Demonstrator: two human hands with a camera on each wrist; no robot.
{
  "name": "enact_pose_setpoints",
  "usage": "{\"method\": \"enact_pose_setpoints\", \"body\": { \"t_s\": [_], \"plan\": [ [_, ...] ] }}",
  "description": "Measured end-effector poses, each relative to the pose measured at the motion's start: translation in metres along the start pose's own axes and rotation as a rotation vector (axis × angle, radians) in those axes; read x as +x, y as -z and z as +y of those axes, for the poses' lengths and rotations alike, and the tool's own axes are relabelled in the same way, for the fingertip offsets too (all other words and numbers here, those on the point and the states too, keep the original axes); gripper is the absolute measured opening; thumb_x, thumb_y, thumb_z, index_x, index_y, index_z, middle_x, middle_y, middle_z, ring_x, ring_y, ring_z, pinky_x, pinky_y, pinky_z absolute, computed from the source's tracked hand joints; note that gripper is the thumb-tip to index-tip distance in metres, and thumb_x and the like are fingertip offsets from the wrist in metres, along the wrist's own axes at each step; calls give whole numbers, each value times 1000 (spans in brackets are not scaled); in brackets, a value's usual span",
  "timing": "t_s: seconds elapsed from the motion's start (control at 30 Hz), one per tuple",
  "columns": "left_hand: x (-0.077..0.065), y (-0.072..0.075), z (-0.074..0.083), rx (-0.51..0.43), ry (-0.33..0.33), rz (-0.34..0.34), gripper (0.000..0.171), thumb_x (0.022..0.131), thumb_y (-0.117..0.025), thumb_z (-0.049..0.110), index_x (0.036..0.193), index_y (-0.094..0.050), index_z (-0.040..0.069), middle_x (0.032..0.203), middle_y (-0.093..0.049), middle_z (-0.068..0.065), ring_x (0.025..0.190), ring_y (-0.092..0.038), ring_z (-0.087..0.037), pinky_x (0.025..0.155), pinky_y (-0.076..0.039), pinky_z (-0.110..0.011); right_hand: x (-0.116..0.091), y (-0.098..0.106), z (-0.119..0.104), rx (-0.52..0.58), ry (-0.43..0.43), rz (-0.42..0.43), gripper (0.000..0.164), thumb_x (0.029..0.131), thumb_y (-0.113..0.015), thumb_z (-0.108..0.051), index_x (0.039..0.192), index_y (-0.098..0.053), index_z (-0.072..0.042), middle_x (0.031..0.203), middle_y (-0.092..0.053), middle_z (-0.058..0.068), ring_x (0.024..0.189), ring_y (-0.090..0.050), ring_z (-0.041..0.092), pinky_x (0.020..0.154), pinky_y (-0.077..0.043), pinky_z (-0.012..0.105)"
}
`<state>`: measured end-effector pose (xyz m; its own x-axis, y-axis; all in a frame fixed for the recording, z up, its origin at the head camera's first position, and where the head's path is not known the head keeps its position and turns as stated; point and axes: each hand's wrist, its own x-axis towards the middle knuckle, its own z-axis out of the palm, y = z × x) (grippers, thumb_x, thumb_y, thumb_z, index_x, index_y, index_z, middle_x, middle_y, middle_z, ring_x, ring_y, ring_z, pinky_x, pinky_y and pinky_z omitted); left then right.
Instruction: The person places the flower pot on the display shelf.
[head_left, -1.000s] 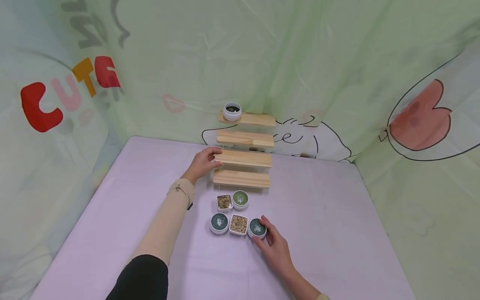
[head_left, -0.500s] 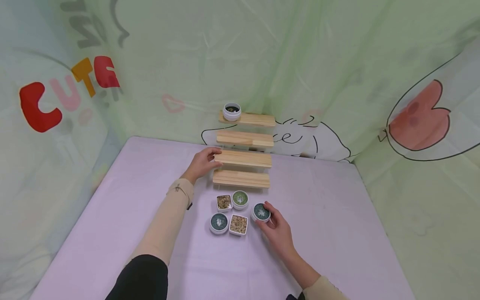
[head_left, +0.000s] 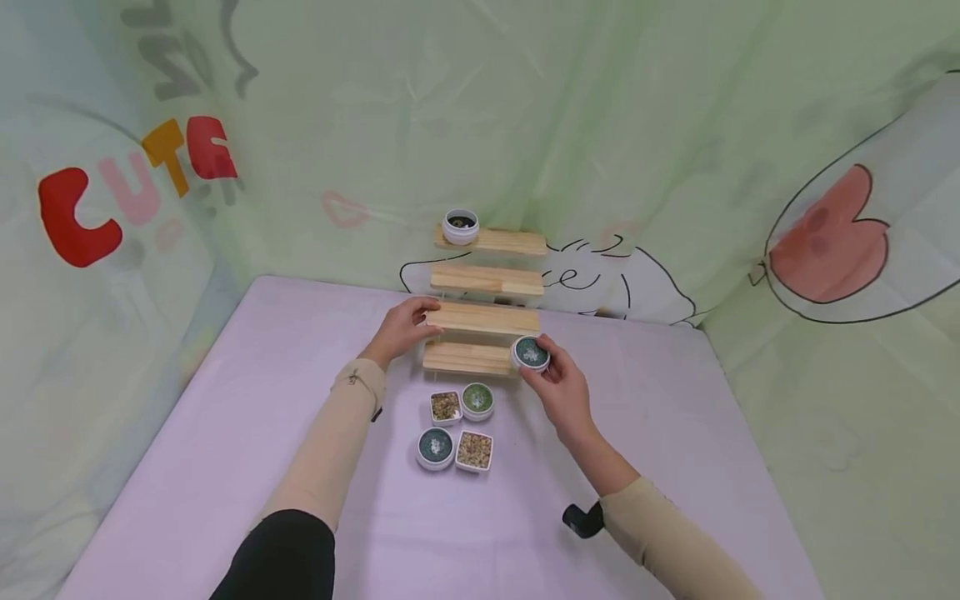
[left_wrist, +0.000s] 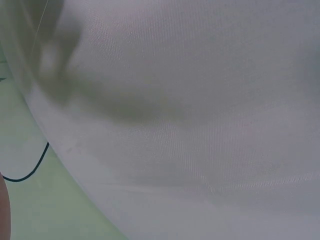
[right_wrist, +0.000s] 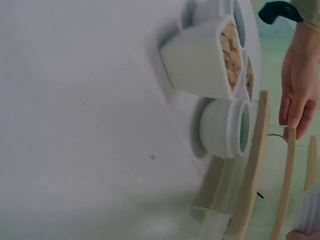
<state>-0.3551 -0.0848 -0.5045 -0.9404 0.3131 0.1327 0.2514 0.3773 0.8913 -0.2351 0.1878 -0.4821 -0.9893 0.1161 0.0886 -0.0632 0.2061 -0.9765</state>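
Observation:
My left hand (head_left: 401, 330) grips the left end of the second-lowest board (head_left: 483, 317) of a wooden tiered shelf; the right wrist view shows its fingers pinching that board's edge. A round white pot (head_left: 531, 354) with a blue-green filling is in my right hand (head_left: 566, 393), held between thumb and fingers. This pot overlaps the right end of the lowest board (head_left: 465, 358) in the head view. Only the pot's side shows at the lower right of the right wrist view. The left wrist view holds mostly cloth and shadow.
In front of the shelf stand a square pot of brown bits (head_left: 446, 406), a round green-filled pot (head_left: 477, 401), a round blue-green pot (head_left: 436, 447) and a square pot of tan bits (head_left: 474, 450). A dark-filled round pot (head_left: 461, 227) sits on the top board's left end.
My right hand has lifted the round blue-green pot from beside the square tan one and carried it forward to the lowest board's right end. The left hand keeps its grip on the shelf.

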Motion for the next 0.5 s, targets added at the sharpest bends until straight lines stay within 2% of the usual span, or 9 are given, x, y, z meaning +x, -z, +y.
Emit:
{"method": "enact_pose_setpoints", "body": {
  "t_s": [0.2, 0.5],
  "plan": [
    [0, 0, -3, 6, -12, 2, 46, 86, -76, 9, 127, -58, -3, 137, -53, -17, 128, -51, -29, 110, -44, -30, 35, 1, -27, 5, 13, 33, 60, 88, -71, -1, 143, -46, -2, 152, -40, 9, 136, -43, 18, 107, -44, 20],
    [1, 1, -2, 17, -8, -4, 48, 86, -76, 9, 128, -57, -3, 136, -54, -17, 128, -51, -28, 110, -44, -27, 75, -7, -57, -27, 63, 48, 59, 88, -71, -4, 142, -47, -3, 148, -46, 12, 133, -47, 15, 107, -46, 23]
  ]
}}
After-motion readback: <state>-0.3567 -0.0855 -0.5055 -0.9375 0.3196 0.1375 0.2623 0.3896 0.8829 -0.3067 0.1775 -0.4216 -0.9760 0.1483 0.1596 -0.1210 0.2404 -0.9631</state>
